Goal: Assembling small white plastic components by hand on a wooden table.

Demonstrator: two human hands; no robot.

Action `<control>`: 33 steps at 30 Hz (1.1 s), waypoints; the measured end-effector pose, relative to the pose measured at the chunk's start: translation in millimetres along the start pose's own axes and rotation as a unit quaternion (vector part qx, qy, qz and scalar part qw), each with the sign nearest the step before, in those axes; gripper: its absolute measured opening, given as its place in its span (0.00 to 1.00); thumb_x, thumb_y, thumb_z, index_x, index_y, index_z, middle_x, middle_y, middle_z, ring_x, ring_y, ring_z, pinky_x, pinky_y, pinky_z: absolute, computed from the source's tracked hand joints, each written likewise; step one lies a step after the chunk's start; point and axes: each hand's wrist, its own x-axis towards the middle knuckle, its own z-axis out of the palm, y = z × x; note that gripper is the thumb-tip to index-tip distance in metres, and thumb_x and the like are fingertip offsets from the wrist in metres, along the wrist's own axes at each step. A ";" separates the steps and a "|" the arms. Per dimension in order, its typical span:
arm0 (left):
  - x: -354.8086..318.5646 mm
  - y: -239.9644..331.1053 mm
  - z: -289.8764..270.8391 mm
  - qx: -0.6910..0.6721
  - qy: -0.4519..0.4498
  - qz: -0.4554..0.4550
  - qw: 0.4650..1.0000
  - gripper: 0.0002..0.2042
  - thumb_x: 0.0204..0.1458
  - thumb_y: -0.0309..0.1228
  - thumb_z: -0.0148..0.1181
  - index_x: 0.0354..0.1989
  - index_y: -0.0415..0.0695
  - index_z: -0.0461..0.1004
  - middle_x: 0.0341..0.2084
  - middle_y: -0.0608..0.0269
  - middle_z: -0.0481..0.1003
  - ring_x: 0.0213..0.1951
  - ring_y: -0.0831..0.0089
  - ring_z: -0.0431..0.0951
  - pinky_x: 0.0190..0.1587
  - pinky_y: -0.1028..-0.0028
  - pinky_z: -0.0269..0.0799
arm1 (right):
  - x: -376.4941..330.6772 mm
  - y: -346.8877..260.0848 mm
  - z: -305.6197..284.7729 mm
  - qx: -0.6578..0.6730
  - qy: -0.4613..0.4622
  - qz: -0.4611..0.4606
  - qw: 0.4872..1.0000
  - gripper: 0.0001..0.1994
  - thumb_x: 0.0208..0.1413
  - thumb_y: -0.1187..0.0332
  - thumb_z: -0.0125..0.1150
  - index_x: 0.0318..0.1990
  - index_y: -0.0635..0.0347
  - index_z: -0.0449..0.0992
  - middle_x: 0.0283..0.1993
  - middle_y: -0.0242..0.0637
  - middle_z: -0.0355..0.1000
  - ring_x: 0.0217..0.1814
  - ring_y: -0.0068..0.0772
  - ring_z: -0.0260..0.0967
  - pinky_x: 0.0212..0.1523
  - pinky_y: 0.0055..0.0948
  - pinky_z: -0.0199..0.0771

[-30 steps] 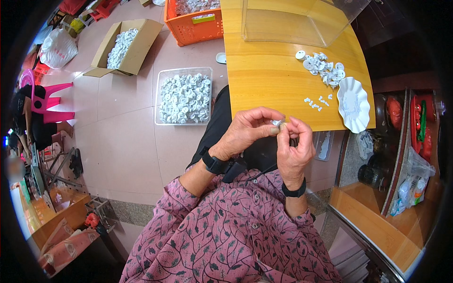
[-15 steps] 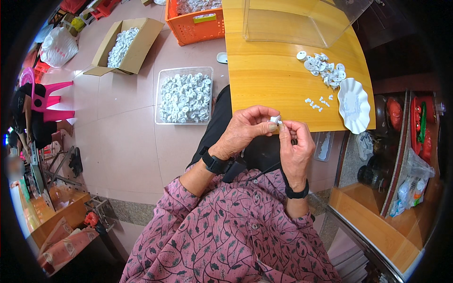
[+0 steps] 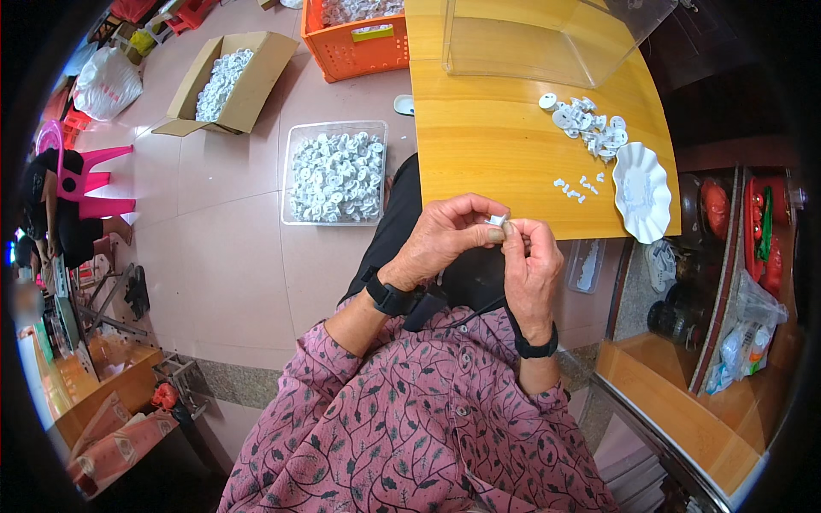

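Note:
Between my left thumb and fingers is a small white plastic part (image 3: 496, 220), mostly covered by the fingertips. My left hand (image 3: 445, 238) is closed on it in a pinch. My right hand (image 3: 532, 261) presses thumb and forefinger against the part's right side; whether a second tiny piece sits in that pinch is hidden. Both hands are just off the near edge of the yellow wooden table (image 3: 479, 145). On the table lie a pile of round white plastic parts (image 3: 590, 128), several tiny white pieces (image 3: 569, 190) and a scalloped white dish (image 3: 643, 192) holding more tiny pieces.
On the floor to the left stand a clear tub (image 3: 335, 175) and a cardboard box (image 3: 269, 73), both with white parts. An orange crate (image 3: 359, 58) is beside the table. A clear bin (image 3: 522, 51) rests on the table's far side. At far left sits another person (image 3: 60, 209).
My right hand has shifted slightly left, and its fingertips now press closer against the white part. My left hand stays nearly where it was.

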 end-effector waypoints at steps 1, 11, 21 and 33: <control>-0.4 -1.2 -2.5 -0.016 -0.007 -0.001 1.000 0.13 0.56 0.24 0.65 0.49 0.35 0.77 0.38 0.62 0.79 0.39 0.78 0.79 0.45 0.77 0.77 | 0.0 0.7 0.2 0.012 -0.006 0.002 1.000 0.05 0.61 0.71 0.60 0.36 0.63 0.73 0.31 0.41 0.74 0.30 0.38 0.73 0.31 0.34 0.71; 0.3 -6.0 -5.9 -0.075 -0.006 -0.012 0.997 0.14 0.55 0.23 0.65 0.50 0.35 0.76 0.42 0.59 0.79 0.42 0.75 0.80 0.47 0.75 0.79 | -3.0 7.5 4.2 0.129 0.010 0.067 0.989 0.07 0.63 0.70 0.60 0.39 0.66 0.75 0.28 0.36 0.75 0.28 0.24 0.72 0.30 0.25 0.72; -1.4 -1.6 -0.4 -0.074 -0.007 0.003 0.997 0.13 0.56 0.25 0.66 0.48 0.35 0.77 0.37 0.62 0.80 0.37 0.79 0.78 0.42 0.79 0.76 | -1.2 -0.7 3.6 0.052 0.002 0.045 0.998 0.05 0.61 0.72 0.61 0.36 0.64 0.73 0.27 0.36 0.74 0.26 0.25 0.71 0.29 0.28 0.72; -7.7 15.7 -33.0 -0.039 0.117 0.039 0.992 0.12 0.58 0.22 0.61 0.50 0.38 0.77 0.43 0.60 0.79 0.42 0.76 0.78 0.41 0.78 0.75 | 8.6 20.4 -7.8 0.022 0.035 0.038 0.998 0.05 0.62 0.72 0.59 0.39 0.66 0.74 0.32 0.42 0.74 0.32 0.35 0.73 0.35 0.32 0.73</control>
